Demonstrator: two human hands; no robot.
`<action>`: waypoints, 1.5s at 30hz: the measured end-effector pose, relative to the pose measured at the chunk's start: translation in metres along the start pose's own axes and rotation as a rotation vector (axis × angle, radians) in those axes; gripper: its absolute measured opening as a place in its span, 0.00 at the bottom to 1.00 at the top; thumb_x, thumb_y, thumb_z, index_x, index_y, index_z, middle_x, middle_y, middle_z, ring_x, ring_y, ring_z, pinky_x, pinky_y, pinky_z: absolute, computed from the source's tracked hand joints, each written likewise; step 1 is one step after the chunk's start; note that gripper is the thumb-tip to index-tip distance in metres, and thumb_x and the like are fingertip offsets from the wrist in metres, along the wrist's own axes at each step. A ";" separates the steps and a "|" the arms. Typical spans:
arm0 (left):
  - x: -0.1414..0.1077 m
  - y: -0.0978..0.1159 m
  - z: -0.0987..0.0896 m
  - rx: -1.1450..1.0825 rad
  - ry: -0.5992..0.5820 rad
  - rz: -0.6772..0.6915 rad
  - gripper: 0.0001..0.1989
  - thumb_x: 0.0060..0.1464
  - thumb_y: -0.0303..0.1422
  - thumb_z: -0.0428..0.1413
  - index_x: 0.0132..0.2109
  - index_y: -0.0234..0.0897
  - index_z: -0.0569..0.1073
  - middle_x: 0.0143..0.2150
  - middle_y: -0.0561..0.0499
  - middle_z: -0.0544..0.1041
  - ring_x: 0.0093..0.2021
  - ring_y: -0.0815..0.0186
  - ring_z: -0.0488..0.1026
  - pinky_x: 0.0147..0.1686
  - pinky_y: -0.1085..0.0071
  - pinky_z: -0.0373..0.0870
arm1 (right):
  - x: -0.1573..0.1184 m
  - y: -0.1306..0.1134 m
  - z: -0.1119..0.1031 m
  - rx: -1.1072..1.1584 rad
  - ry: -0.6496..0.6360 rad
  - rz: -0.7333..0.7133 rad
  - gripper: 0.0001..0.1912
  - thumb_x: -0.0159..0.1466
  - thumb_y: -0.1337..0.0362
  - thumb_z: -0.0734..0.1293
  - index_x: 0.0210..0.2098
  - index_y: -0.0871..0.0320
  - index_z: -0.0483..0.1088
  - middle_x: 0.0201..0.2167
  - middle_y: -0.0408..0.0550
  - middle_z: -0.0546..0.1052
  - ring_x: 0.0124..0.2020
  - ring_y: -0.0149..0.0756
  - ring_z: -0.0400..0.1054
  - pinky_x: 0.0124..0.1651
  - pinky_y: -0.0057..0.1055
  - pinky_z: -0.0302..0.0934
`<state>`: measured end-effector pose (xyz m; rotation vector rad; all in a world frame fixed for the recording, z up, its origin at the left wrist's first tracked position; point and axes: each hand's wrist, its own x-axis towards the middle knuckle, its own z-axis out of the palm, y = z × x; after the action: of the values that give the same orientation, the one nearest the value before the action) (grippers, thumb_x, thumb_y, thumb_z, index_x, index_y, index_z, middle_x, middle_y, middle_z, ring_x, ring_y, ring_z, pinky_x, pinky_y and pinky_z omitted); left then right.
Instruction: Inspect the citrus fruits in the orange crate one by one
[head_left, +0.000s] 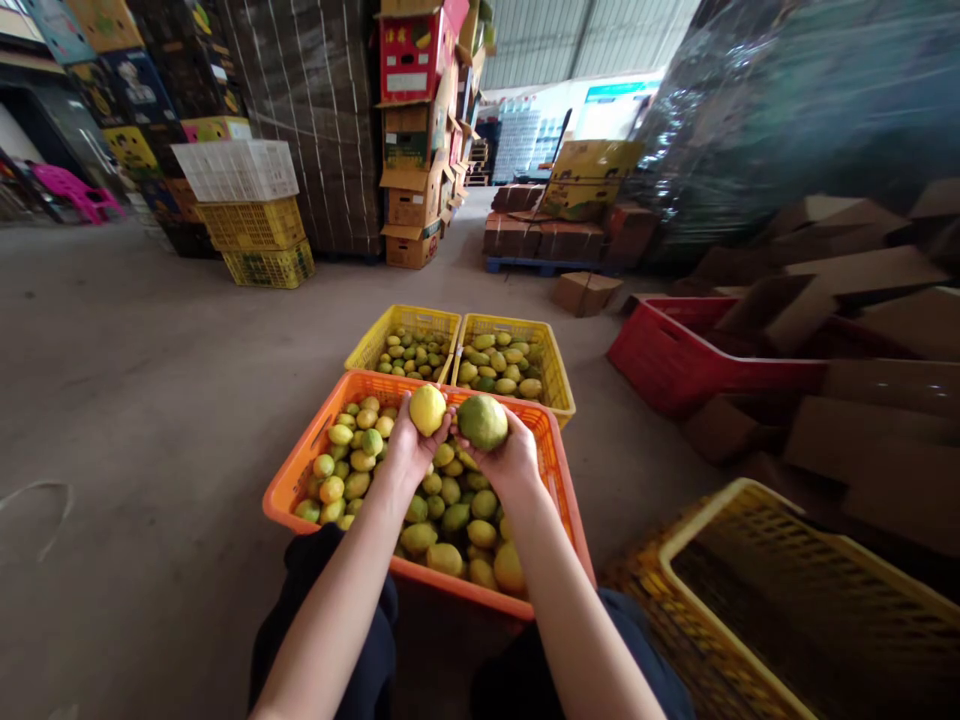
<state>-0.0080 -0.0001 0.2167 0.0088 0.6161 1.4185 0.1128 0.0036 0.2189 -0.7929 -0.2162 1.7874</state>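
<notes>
My left hand point(411, 440) is closed around a yellow lemon point(427, 410). Beside it, my right hand point(512, 452) holds a larger green lemon point(482, 422). Both fruits are held up side by side over an orange crate point(559, 480), which contains many yellow and green lemons point(445, 558). Just beyond that crate stand two yellow crates: the left one point(365, 345) holds small greenish lemons point(412, 352), the right one point(562, 375) larger yellow-green ones point(505, 362).
A yellow crate point(750, 500) stands at the lower right, with a red crate point(720, 375) and loose cardboard point(870, 440) behind it. Stacked crates point(255, 225), carton piles point(411, 140) and a loaded blue pallet point(540, 267) stand further back.
</notes>
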 end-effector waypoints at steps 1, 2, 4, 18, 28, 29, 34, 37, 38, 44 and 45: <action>-0.002 0.001 0.001 -0.002 0.011 -0.004 0.17 0.65 0.39 0.46 0.44 0.31 0.74 0.30 0.47 0.76 0.27 0.69 0.76 0.23 0.78 0.75 | 0.001 0.000 -0.001 -0.003 -0.017 -0.003 0.08 0.60 0.61 0.64 0.32 0.60 0.71 0.23 0.51 0.79 0.20 0.38 0.72 0.17 0.29 0.65; -0.003 0.002 0.003 -0.005 0.022 -0.006 0.16 0.64 0.39 0.48 0.41 0.30 0.73 0.29 0.47 0.76 0.26 0.69 0.75 0.22 0.79 0.75 | 0.001 -0.001 -0.001 -0.001 -0.014 -0.019 0.07 0.59 0.62 0.65 0.32 0.60 0.70 0.22 0.49 0.78 0.20 0.38 0.72 0.17 0.29 0.65; -0.007 0.005 0.005 -0.015 0.038 -0.007 0.12 0.62 0.36 0.52 0.38 0.29 0.72 0.27 0.48 0.75 0.25 0.71 0.74 0.22 0.82 0.73 | 0.002 -0.001 -0.002 0.016 0.031 -0.076 0.05 0.58 0.63 0.67 0.32 0.58 0.70 0.22 0.45 0.77 0.21 0.36 0.72 0.19 0.30 0.67; 0.009 -0.001 -0.005 0.015 0.084 -0.006 0.17 0.66 0.34 0.41 0.47 0.31 0.72 0.36 0.41 0.78 0.35 0.62 0.78 0.28 0.72 0.77 | 0.012 0.008 -0.006 0.026 0.081 -0.015 0.11 0.62 0.65 0.57 0.33 0.59 0.70 0.24 0.51 0.78 0.23 0.39 0.72 0.21 0.31 0.67; -0.005 0.009 -0.004 0.164 -0.025 0.074 0.08 0.58 0.33 0.55 0.39 0.30 0.73 0.31 0.48 0.78 0.23 0.72 0.73 0.20 0.81 0.71 | -0.001 0.002 -0.005 0.074 0.075 -0.046 0.04 0.58 0.69 0.68 0.32 0.56 0.68 0.27 0.42 0.78 0.30 0.34 0.73 0.36 0.33 0.74; -0.006 0.011 -0.005 0.164 -0.020 0.082 0.10 0.59 0.35 0.54 0.39 0.30 0.73 0.30 0.47 0.78 0.21 0.72 0.72 0.19 0.80 0.70 | -0.001 0.001 -0.005 0.077 0.103 -0.029 0.03 0.59 0.67 0.67 0.32 0.56 0.68 0.27 0.42 0.77 0.30 0.34 0.73 0.35 0.33 0.73; -0.002 0.015 -0.014 0.064 0.024 0.109 0.18 0.61 0.42 0.47 0.35 0.32 0.72 0.26 0.47 0.75 0.18 0.73 0.66 0.15 0.80 0.63 | 0.006 0.000 -0.014 0.038 0.192 0.102 0.13 0.65 0.59 0.57 0.37 0.58 0.70 0.29 0.55 0.78 0.33 0.43 0.73 0.25 0.34 0.70; 0.002 0.015 -0.020 0.085 0.084 0.111 0.14 0.63 0.38 0.47 0.36 0.34 0.72 0.27 0.48 0.75 0.22 0.72 0.70 0.17 0.80 0.64 | 0.014 0.002 -0.017 0.010 0.207 0.087 0.12 0.64 0.64 0.55 0.38 0.57 0.70 0.29 0.52 0.79 0.32 0.43 0.73 0.27 0.37 0.71; 0.004 0.014 -0.021 0.094 0.106 0.110 0.13 0.63 0.37 0.47 0.37 0.35 0.72 0.28 0.48 0.75 0.24 0.71 0.72 0.19 0.80 0.66 | 0.016 0.003 -0.018 0.013 0.207 0.077 0.11 0.63 0.65 0.56 0.38 0.55 0.69 0.28 0.50 0.79 0.32 0.42 0.73 0.28 0.38 0.71; 0.008 0.012 -0.025 0.071 0.093 0.036 0.12 0.63 0.40 0.50 0.39 0.36 0.71 0.32 0.48 0.75 0.32 0.67 0.76 0.24 0.77 0.73 | 0.015 0.009 -0.017 0.057 0.156 0.030 0.10 0.65 0.65 0.57 0.39 0.56 0.69 0.30 0.48 0.79 0.32 0.40 0.74 0.30 0.39 0.73; 0.008 0.013 -0.025 0.071 0.088 0.026 0.11 0.61 0.39 0.53 0.39 0.35 0.71 0.31 0.48 0.75 0.31 0.67 0.76 0.24 0.78 0.74 | 0.013 0.008 -0.016 0.057 0.154 0.020 0.08 0.64 0.64 0.59 0.38 0.56 0.69 0.29 0.48 0.79 0.32 0.40 0.74 0.30 0.38 0.73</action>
<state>-0.0301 0.0009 0.1974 0.0106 0.7411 1.4273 0.1139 0.0084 0.1974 -0.8898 -0.0554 1.7340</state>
